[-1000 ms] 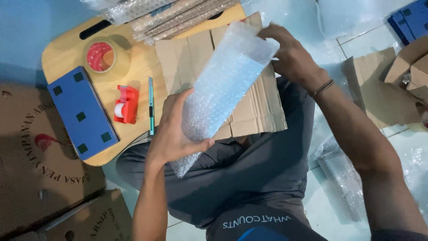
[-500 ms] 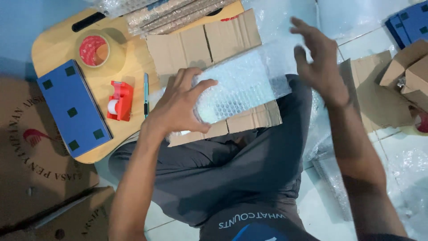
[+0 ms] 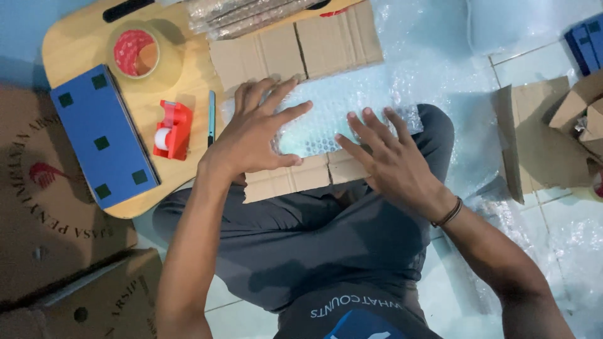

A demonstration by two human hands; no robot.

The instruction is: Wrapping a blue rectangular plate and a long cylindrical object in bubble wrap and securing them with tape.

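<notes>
Head cam: half a second ago your right hand point(image 3: 397, 164) was up in the air, now it's flat on the bubble wrap point(image 3: 333, 119) next to your left hand point(image 3: 254, 135). Both palms open, fingers spread, gripping nothing, just pressing the wrap down onto the cardboard point(image 3: 295, 47) on your lap. Count: two hands, one red dispenser point(image 3: 172, 130), one tape roll point(image 3: 134, 53), one blue box point(image 3: 103, 135).

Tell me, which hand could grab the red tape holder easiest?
Probably the left hand. It lies flat on the bubble wrap, close beside the red tape dispenser. The right hand presses the wrap's far side.
</notes>
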